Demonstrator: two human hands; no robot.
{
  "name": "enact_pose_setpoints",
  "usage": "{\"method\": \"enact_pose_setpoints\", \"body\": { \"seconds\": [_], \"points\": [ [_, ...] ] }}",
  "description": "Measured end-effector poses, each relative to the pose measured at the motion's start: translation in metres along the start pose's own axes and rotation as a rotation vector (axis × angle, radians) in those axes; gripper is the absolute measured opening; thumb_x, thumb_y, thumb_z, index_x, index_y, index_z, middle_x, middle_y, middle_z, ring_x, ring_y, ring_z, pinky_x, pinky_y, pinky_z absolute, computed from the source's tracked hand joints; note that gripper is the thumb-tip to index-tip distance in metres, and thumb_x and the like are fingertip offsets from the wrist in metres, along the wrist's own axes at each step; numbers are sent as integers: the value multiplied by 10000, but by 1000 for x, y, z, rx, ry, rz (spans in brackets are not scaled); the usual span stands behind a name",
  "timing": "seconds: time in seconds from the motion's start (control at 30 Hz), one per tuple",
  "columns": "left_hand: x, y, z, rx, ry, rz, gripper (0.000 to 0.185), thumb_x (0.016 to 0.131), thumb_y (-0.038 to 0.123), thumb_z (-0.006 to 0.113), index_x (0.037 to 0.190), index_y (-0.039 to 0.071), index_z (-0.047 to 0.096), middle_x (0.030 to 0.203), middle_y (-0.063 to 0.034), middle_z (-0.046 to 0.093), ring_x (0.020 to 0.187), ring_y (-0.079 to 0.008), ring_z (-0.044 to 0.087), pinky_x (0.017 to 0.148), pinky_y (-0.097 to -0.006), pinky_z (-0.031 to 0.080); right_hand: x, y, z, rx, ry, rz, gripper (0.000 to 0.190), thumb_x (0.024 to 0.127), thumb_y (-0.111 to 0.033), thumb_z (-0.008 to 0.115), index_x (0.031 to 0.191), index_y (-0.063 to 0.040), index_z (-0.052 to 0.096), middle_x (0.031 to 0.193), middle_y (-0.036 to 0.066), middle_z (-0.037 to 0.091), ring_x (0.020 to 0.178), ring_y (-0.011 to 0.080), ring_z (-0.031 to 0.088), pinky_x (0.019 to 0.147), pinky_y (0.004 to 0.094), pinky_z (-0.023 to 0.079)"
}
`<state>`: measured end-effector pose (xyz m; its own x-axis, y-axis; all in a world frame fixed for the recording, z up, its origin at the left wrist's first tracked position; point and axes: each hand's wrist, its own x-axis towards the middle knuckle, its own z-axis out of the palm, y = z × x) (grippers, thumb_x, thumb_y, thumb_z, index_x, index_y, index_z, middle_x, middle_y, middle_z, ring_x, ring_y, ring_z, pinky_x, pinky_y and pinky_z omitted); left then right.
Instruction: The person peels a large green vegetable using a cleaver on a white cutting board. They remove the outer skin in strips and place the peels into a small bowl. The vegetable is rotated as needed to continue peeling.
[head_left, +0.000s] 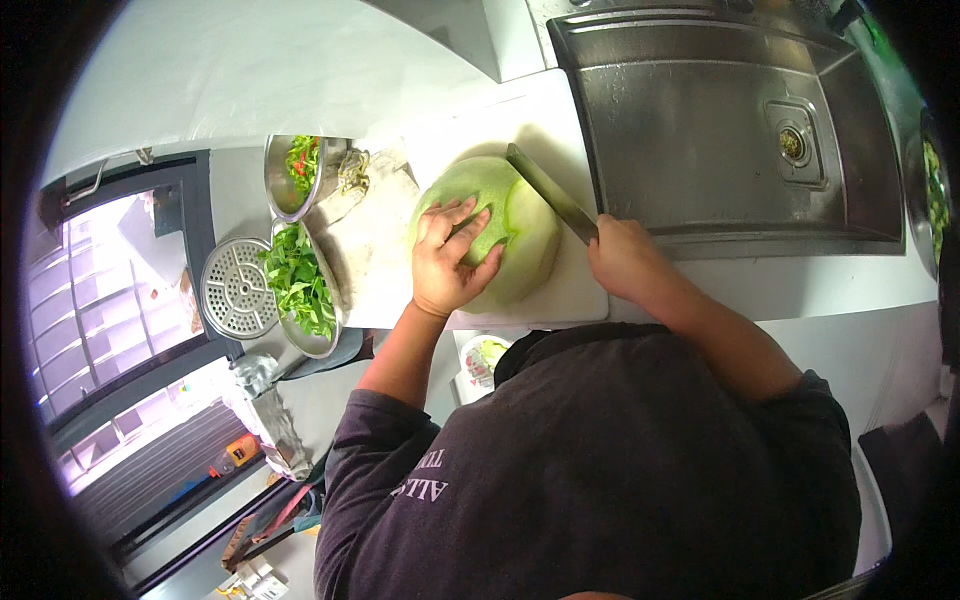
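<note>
A large pale-green gourd, probably a winter melon (480, 176), rests on a white cutting board (581, 296). Part of its rind is pared away on the right side, baring smooth whitish-green flesh. My left hand (454, 251) presses on the melon's unpeeled top with the fingers spread. In my right hand (626, 259) is the handle of a kitchen knife (551, 193). Its broad blade slants up and left along the melon's right side, by the pared patch; whether the edge touches the melon I cannot tell.
A stainless steel sink (697, 150) adjoins the board on the right. To the left are a metal bowl of cut greens and red pieces (294, 196), a bowl of leafy greens (324, 341) and a perforated steamer plate (225, 289). A bowl with peelings (472, 352) stands below the counter edge.
</note>
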<state>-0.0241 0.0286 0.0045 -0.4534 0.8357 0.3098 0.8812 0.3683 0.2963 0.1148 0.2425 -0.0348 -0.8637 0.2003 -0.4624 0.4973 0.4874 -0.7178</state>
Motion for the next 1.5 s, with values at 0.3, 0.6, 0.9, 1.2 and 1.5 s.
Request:
{"method": "enact_pose_setpoints", "body": {
  "seconds": [0.3,0.6,0.9,1.2,1.5],
  "points": [
    [0,1,2,7,-14,-14,459,639,157,807,1075,76,691,1155,-120,620,1055,-344,583,963,-480,448,17,-23,0,-15,25,-65,179,832,-16,508,953,97,576,886,308,655,896,435,660,787,472,537],
    [16,2,-7,-80,36,-76,353,702,83,769,1039,35,679,1056,-136,643,955,-320,607,878,-397,494,-5,-10,-29,-189,-24,-62,178,842,-46,535,970,69,584,850,261,672,830,395,684,707,456,556],
    [135,-25,25,-168,-226,-265,308,749,100,766,1043,56,682,1032,-148,648,940,-314,630,841,-362,508,-41,33,-57,18,342,-41,228,920,-155,539,1059,23,571,834,233,668,748,372,676,690,449,541],
    [160,-27,77,9,-802,-109,402,690,76,831,1041,62,637,1040,-119,621,955,-264,618,825,-352,508,-57,73,-85,264,399,78,268,910,-164,589,1044,67,567,798,226,657,705,349,669,622,407,502],
    [80,-49,-81,-289,194,-417,112,872,18,674,959,-42,638,890,-82,674,787,-137,623,726,-243,489,-37,81,-66,324,262,12,258,912,-173,585,1022,60,568,771,216,643,692,338,654,628,423,493]
  ]
}}
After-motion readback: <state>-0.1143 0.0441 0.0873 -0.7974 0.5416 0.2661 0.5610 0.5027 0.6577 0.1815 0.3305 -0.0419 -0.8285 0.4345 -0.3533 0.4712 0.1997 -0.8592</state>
